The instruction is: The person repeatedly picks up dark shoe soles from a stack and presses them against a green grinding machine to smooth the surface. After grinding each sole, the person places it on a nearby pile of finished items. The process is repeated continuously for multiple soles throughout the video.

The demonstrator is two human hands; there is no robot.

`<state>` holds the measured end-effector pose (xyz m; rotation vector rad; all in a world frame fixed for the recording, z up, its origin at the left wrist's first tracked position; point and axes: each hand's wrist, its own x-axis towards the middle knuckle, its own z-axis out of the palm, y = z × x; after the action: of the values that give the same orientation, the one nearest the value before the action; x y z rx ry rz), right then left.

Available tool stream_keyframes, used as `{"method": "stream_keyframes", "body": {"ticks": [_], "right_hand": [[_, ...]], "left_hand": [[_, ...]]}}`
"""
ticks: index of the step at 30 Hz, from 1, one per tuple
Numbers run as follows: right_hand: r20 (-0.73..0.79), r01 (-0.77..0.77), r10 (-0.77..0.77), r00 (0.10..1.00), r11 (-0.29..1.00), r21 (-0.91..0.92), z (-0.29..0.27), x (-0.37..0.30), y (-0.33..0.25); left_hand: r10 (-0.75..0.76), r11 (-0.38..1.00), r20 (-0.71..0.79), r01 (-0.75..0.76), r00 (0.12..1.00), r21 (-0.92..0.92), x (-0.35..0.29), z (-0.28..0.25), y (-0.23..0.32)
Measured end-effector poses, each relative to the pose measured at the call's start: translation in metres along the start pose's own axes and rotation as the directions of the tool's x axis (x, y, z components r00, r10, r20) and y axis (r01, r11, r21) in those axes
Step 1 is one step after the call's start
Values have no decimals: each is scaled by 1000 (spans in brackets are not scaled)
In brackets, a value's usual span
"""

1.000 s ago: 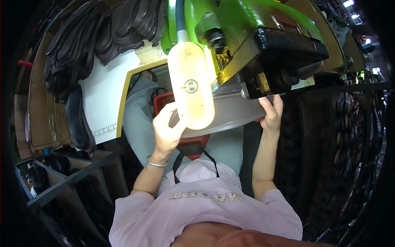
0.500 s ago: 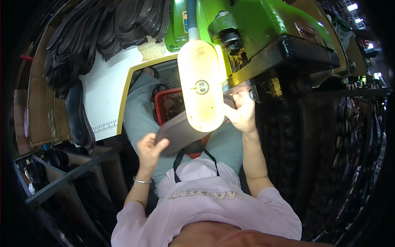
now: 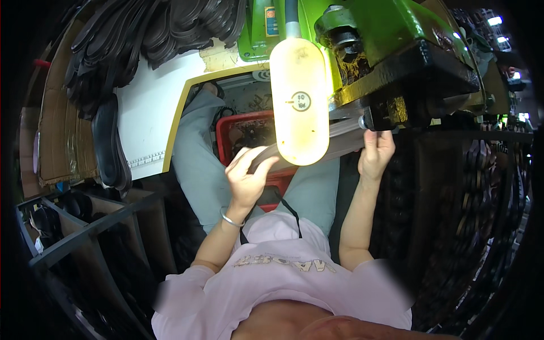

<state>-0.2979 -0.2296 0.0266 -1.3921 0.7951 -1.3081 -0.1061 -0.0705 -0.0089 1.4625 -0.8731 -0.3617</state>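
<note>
A grey-brown shoe sole [image 3: 344,148] lies sideways between my hands, its middle partly hidden behind the bright lamp [image 3: 300,113]. My left hand [image 3: 247,177] grips the near-left end between thumb and fingers. At the other end, my right hand [image 3: 376,154] pinches the sole just under the black head [image 3: 391,93] of the green machine [image 3: 396,34]. The sole's upper edge runs close beside the small metal part [image 3: 362,121] on that head; whether they touch, I cannot tell.
Dark soles [image 3: 113,56] are piled on the white worktop [image 3: 141,113], beside a cardboard box [image 3: 68,130]. A red bin [image 3: 225,141] holding scraps stands between my legs. A divided rack [image 3: 90,235] is at lower left; racks of dark soles [image 3: 481,209] line the right.
Both hands have moved right with the sole, bringing it up against the underside of the machine head. The sole now lies flatter across the view. The whole view has shifted slightly.
</note>
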Motion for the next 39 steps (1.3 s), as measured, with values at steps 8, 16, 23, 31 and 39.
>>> {"method": "stream_keyframes", "body": {"ticks": [8, 16, 23, 31, 39], "right_hand": [[-210, 5, -4, 978, 1000, 6, -47, 21, -12], [-124, -141, 151, 981, 986, 84, 1, 11, -15], [171, -319, 316, 933, 948, -11, 55, -19, -32], [346, 22, 52, 937, 978, -206, 67, -4, -10], [-341, -214, 226, 913, 974, 72, -72, 15, -53]], "left_hand": [[139, 977, 216, -97, 966, -192, 45, 42, 4], [-206, 902, 140, 244, 968, -357, 43, -5, 33], [-448, 805, 97, 448, 889, -388, 16, -76, 7], [-398, 911, 336, 411, 853, 36, -120, -46, -9], [317, 520, -70, -111, 946, 847, 4, -129, -48]]}}
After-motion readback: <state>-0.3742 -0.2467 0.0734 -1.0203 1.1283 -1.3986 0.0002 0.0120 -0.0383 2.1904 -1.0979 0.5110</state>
